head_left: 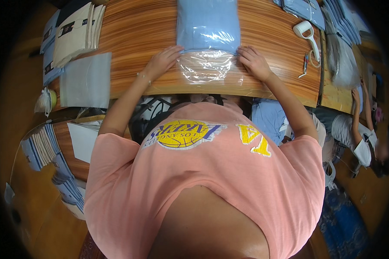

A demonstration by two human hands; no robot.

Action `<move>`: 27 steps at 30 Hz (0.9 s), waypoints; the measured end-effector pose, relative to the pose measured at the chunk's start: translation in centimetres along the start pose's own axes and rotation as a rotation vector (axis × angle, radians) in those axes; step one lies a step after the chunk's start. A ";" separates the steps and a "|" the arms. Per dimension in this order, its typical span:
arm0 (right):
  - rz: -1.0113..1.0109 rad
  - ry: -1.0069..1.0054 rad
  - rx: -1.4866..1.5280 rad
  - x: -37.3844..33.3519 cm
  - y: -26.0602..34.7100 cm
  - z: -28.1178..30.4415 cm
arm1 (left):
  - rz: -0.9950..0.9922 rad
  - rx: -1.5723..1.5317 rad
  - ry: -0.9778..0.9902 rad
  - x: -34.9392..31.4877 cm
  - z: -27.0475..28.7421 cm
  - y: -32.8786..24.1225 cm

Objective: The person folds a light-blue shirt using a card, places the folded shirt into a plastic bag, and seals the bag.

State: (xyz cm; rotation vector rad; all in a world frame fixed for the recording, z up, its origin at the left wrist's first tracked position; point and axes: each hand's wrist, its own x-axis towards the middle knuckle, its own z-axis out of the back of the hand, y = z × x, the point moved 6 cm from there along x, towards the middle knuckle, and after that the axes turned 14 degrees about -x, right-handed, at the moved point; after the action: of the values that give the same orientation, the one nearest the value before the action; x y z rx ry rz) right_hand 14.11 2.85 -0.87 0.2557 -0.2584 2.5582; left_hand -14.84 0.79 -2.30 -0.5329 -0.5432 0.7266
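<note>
A folded light-blue garment [208, 26] lies inside a clear plastic bag [207, 71] on the wooden table, running off the top of the view. The bag's near end holds no cloth; it is wrinkled and shiny. My left hand [163, 61] is at the bag's left edge, fingers together, tips by the garment's near corner. Across from it, my right hand [254, 63] has its bent fingers on the right edge at the matching corner. Both hands look closed on the bag's edges, though the thumbs are mostly hidden.
Flat clear bags [85, 80] lie on the table's left, near packed beige garments [75, 32]. To the right are a white handheld tool [307, 36], a small red-and-blue tool [306, 64] and a pile of clear bags [343, 60]. Another person [354, 127] works at far right.
</note>
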 end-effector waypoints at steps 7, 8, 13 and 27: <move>-0.007 0.036 -0.020 0.8 0.5 0.6 | -0.027 0.178 0.056 0.9 0.2 -0.8; -0.020 0.007 -0.011 1.0 0.6 0.8 | -0.010 0.171 0.040 0.9 0.2 -0.6; -0.348 -0.041 0.271 0.9 -0.9 -0.1 | 0.152 0.011 -0.161 1.5 0.7 0.2; -1.171 -0.046 0.643 1.8 -5.1 -4.1 | 0.677 -0.108 -0.720 4.1 0.9 2.5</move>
State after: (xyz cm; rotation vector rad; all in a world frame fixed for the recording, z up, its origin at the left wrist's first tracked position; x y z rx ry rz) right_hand 14.85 9.00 -3.76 0.5103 0.5651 1.3890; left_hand -13.99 5.61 -2.06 -0.5522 -1.0958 1.5657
